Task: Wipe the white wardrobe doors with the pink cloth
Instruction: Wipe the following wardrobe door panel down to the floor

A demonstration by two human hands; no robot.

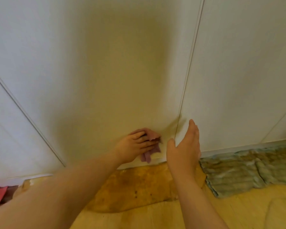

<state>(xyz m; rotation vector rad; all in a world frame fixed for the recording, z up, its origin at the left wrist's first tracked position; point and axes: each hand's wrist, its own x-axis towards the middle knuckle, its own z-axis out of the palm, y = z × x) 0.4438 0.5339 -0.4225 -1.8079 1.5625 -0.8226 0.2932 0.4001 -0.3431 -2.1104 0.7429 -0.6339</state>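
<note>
Item: crumpled pink cloth (149,142), bunched under my left hand (135,146), pressed low on the middle flat white wardrobe door (106,71), near its bottom edge. My right hand (185,146): open flat, empty. Progress: I cannot tell how much is wiped.

A: What is showing of the person's body?

B: Two forearms are coming into view from the bottom edge, each ending in a hand. The left hand (135,147) and the right hand (184,146) are both bare.

A: Is the person wearing anything on them?

B: Nothing is showing: no sleeves are reaching the forearms, no gloves are covering the hands, and no watch, bracelet or ring is standing out. The picture is looking soft, so the nails and any finer marks are too blurred to tell.

A: Anything above the forearms?

B: The frame is cutting both arms off before the elbows.
</note>
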